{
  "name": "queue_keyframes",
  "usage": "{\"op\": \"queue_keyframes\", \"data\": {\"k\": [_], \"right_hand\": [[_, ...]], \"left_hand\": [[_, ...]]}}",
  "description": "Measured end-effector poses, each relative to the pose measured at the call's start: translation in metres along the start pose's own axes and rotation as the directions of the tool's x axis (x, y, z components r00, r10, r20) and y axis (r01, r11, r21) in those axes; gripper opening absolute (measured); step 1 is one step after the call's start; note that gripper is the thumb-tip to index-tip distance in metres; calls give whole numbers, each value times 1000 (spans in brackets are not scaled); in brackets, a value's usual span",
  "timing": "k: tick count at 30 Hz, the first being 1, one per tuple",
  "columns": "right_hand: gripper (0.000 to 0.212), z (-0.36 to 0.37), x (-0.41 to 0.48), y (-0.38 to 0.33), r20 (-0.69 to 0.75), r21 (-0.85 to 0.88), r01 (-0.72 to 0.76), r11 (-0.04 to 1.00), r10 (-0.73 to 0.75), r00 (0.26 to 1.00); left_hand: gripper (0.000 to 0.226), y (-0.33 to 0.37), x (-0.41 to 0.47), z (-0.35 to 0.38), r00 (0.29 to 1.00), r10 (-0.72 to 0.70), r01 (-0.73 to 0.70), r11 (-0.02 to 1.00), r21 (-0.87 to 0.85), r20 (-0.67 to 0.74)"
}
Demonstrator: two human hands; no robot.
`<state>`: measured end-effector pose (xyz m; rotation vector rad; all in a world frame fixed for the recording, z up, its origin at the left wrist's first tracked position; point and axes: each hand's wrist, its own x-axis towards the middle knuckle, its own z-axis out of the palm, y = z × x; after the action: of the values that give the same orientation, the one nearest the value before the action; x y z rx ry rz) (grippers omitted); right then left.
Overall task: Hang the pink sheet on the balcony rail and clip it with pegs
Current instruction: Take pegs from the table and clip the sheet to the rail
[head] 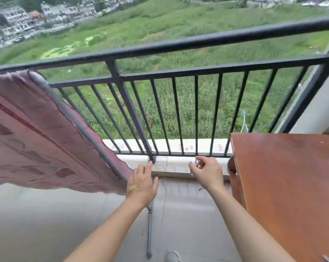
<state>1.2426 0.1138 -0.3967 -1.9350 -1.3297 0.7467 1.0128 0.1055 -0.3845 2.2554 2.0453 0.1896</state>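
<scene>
Below the balcony rail (pixel 178 44), the left hand (pixel 142 183) spreads straight fingers beside the pink sheet (pixel 37 138); the right hand (pixel 207 173) pinches silvery pegs (pixel 194 164).

Two hands are in view on a high balcony, the left hand (pixel 142 181) and the right hand (pixel 207 173). The right pinches a small cluster of pegs (pixel 195 163) too blurred to count. There is one pink sheet (pixel 27 133) and one grey pole (pixel 80 125). The single balcony rail (pixel 178 45) has three horizontal members, two thick posts and eight slim bars between those posts. Four more slim bars show left of the middle post before the sheet covers the rest. Also seen: one wooden desk (pixel 288 176) and one grey shoe (pixel 172 256).
</scene>
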Motion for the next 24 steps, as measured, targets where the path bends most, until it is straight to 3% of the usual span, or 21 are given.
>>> {"op": "queue_keyframes", "data": {"k": [5,7,9,13,16,18,20,24], "right_hand": [[31,75,26,-98,137,-9,77,997,-75,988],[29,98,37,-124,176,-21,105,994,-99,979],[18,119,44,-146,200,-50,124,991,-111,973],[28,145,53,-184,249,-75,168,983,-144,958],[22,154,62,-216,293,-47,268,962,-244,925],[30,160,72,-236,314,-6,356,934,-337,888],[37,167,82,-253,338,35,393,919,-381,861],[32,182,102,-280,324,136,400,906,-422,846]], "left_hand": [[35,-101,25,-33,957,-278,256,942,-216,-80],[27,-128,39,-41,907,-401,348,885,-311,-127],[32,-150,54,-49,851,-497,406,827,-389,-169],[42,-174,80,-64,800,-506,358,834,-420,-323],[64,-180,97,-79,688,-631,411,745,-525,-357],[75,-183,106,-90,629,-694,441,689,-575,-350],[68,-189,113,-95,605,-713,415,663,-623,-355],[26,-205,119,-90,620,-669,370,710,-600,-410]]}}
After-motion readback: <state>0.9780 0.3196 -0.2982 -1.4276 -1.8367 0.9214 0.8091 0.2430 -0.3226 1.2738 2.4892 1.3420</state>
